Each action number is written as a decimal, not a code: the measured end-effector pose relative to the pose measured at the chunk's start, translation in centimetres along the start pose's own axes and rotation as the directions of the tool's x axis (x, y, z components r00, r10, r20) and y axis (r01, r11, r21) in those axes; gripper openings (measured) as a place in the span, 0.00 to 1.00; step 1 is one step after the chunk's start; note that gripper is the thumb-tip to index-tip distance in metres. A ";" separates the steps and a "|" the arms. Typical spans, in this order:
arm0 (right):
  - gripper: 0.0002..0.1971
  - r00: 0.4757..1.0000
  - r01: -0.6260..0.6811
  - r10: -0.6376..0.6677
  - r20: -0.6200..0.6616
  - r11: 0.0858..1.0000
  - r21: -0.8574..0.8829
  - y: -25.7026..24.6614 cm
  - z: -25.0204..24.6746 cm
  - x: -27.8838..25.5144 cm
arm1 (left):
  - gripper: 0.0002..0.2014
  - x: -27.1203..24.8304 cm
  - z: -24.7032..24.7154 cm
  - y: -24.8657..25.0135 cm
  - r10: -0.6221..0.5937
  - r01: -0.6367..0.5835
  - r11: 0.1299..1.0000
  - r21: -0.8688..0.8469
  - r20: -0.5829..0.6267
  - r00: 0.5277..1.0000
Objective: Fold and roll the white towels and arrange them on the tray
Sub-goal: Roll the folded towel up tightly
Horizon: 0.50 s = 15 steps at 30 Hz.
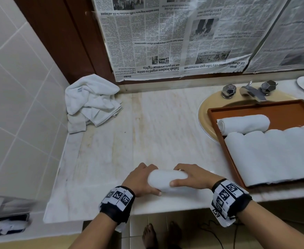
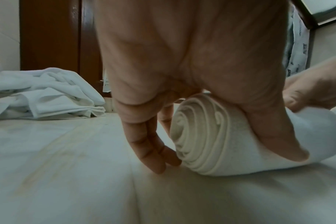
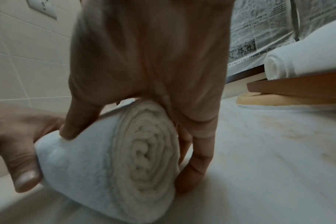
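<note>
A tightly rolled white towel point(image 1: 167, 179) lies on the marble counter near its front edge. My left hand point(image 1: 140, 178) grips its left end, thumb on the near side and fingers curled over the far side; the spiral end point(image 2: 197, 136) shows in the left wrist view. My right hand point(image 1: 192, 177) grips the right end the same way, with the other spiral end point(image 3: 144, 154) facing the right wrist camera. The brown tray point(image 1: 219, 112) over the sink holds one rolled towel point(image 1: 243, 124) at the back and a row of rolled towels point(image 1: 273, 155) in front.
A heap of unfolded white towels point(image 1: 92, 101) lies in the back left corner by the tiled wall. The sink point(image 1: 204, 112) with its tap point(image 1: 252, 91) sits under the tray. Newspaper point(image 1: 165, 42) covers the mirror. Bare marble counter point(image 1: 147, 132) lies between heap and tray.
</note>
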State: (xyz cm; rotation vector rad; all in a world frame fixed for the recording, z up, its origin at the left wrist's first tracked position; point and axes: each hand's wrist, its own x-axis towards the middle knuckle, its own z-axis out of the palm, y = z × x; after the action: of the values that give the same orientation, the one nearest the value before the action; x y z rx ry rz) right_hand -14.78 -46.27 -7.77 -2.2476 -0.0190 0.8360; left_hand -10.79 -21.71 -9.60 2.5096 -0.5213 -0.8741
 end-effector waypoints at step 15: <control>0.32 0.999 0.010 -0.011 -0.035 1.000 -0.029 -0.5 0.2 -0.8 | 0.42 -1.0 1.0 -0.9 0.107 -0.117 0.980 -0.159 -0.069 0.992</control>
State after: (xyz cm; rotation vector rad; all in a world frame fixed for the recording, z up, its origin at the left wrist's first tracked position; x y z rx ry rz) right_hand -15.43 -45.94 -7.13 -2.2868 -0.0262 0.7950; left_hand -12.02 -20.74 -10.30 2.3272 -0.5428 -0.7638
